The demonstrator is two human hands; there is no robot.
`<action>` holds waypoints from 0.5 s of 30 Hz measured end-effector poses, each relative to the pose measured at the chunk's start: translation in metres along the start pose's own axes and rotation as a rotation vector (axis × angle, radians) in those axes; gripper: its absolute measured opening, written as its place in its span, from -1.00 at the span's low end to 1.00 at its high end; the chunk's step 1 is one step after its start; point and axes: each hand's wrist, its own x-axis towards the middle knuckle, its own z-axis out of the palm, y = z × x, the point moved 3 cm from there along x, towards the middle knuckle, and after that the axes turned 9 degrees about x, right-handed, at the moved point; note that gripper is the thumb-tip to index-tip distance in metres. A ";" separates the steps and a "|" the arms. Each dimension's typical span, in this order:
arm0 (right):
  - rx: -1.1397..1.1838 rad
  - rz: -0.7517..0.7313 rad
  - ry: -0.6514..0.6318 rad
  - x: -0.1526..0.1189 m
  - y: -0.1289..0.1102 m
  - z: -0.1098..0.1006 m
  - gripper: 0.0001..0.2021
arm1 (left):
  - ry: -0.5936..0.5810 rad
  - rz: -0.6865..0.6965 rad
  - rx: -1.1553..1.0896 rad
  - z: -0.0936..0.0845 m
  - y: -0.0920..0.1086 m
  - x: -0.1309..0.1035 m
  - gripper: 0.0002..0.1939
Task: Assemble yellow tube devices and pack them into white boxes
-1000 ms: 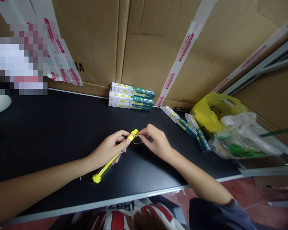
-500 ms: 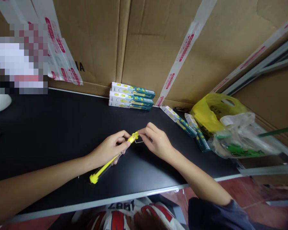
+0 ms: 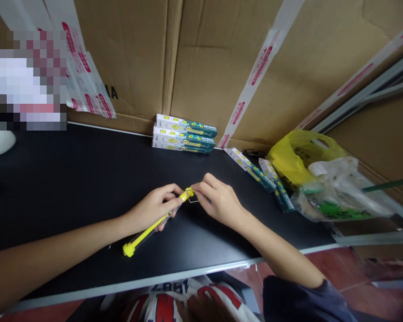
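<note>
My left hand (image 3: 161, 203) is closed around a yellow and clear spring scale (image 3: 147, 231), slanted above the black table. One yellow end points down and left; the other sticks out past my thumb. At that upper end, my right hand (image 3: 220, 197) pinches a bent metal wire (image 3: 194, 201) between thumb and fingertips. The wire looks like the scale's hook or hanging loop, and its far part is hidden by my fingers.
Narrow printed boxes (image 3: 183, 145) are stacked at the back against the cardboard wall (image 3: 127, 53). Two more boxes (image 3: 251, 172) lie at the right, beside a yellow plastic bag (image 3: 287, 163) and a clear bag (image 3: 342, 201). A white rounded object (image 3: 0, 142) sits far left.
The scale's lower end has shifted slightly left. My right fingertips have moved a little on the wire, which sits slightly lower; both hands keep their hold.
</note>
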 end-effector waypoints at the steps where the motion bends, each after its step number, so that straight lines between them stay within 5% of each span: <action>1: -0.023 -0.002 -0.011 0.000 -0.001 0.000 -0.81 | -0.004 0.000 -0.015 0.000 -0.001 0.000 -0.73; 11: -0.115 -0.082 -0.053 0.004 -0.015 -0.003 -0.78 | 0.000 -0.014 -0.065 0.002 -0.001 0.006 -0.62; 15: 0.160 -0.029 0.020 0.005 -0.015 0.005 -0.89 | 0.002 0.015 -0.075 0.005 0.001 0.004 -0.63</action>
